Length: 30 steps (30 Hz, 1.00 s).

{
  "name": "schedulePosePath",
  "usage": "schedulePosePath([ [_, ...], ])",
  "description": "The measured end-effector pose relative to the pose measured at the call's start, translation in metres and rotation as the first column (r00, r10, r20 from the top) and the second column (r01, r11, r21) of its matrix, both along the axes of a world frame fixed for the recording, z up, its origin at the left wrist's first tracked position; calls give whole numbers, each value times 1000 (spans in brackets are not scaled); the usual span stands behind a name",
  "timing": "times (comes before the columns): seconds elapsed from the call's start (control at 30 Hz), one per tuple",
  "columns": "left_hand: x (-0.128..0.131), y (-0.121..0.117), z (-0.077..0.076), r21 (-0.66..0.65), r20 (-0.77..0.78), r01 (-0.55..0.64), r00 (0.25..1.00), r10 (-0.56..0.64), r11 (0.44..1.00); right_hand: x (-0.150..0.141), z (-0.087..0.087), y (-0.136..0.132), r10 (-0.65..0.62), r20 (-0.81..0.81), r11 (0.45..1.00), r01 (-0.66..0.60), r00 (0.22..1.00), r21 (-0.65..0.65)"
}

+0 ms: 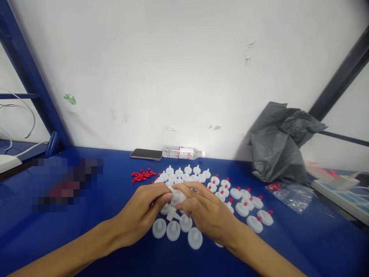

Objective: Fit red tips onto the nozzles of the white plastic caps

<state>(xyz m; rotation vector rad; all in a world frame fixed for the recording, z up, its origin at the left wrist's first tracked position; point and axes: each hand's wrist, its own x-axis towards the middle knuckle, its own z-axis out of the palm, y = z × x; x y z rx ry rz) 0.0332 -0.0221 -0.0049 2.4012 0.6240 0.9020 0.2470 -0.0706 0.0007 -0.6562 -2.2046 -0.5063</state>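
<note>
My left hand (148, 207) and my right hand (201, 204) meet over the middle of the table. Between their closed fingers is a translucent white round plastic cap (178, 197), partly covered by the fingertips. Just below it lies a small white plastic piece (172, 214) with a flat tab. White nozzle caps (173, 231) lie around the hands, several with bare spouts. To the right, white caps with red tips (242, 209) stand in loose rows. A pile of small red tips (142, 175) lies beyond my left hand.
Against the wall lie a phone (146, 154) and a clear water bottle (183, 152). A grey plastic bag (276, 142) stands at the right, with a clear bag (294, 196) and a power strip (340, 198) nearby. A pixelated patch covers part of the left side.
</note>
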Motion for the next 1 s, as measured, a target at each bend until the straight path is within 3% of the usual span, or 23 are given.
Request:
schedulePosePath([
  [0.23, 2, -2, 14, 67, 13, -34, 999, 33, 997, 8, 12, 1, -6, 37, 999, 7, 999, -42],
  [0.37, -7, 10, 16, 224, 18, -171, 985, 171, 959, 33, 19, 16, -192, -34, 975, 187, 981, -116],
  [0.5, -20, 34, 6, 355, -91, -277, 940, 328, 893, 74, 18, 36, -455, -148, 885, 427, 878, -186],
  [0.7, -37, 66, 2, 431, -279, -374, 810, 516, 821, 127, 10, 54, -597, -148, 792, 550, 788, -265],
  [0.83, -44, 74, 2, 418, -374, -340, 781, 500, 843, 141, 5, 59, -681, -75, 702, 620, 728, -352],
  [1.0, -44, 73, -2, 399, -441, -303, 764, 471, 865, 142, 2, 63, -716, 26, 630, 662, 698, -406],
])
